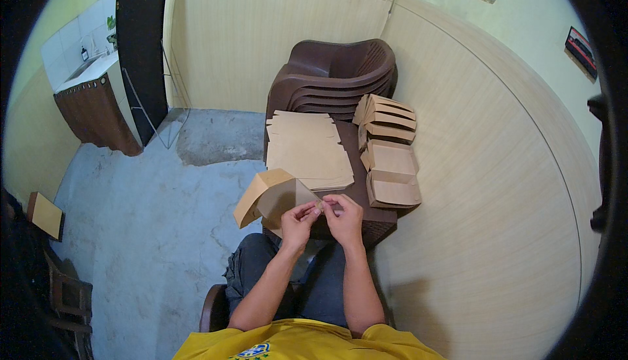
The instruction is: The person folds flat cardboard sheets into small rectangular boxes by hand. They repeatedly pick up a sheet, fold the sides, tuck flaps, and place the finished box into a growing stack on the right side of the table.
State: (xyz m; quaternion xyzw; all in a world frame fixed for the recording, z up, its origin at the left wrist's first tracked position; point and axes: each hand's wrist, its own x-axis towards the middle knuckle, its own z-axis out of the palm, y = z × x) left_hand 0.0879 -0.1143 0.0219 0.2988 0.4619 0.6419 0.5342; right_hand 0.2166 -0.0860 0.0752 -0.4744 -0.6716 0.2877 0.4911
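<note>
Just on the near side of the stack of flat blanks [307, 147], toward its left, a half-folded carton [278, 193] is held up. Its corner is pinched by the left hand [297, 226] and the right hand [343, 219], both nearly closed, fingertips almost meeting; how the corner tab sits between them cannot be told. For a neat join, the wall is probably best steadied by the left hand while the corner is worked gently by the right, so that the board is not buckled. Creases should be pressed sharp. Squareness can be checked against the open box [394, 170], right of the stack.
</note>
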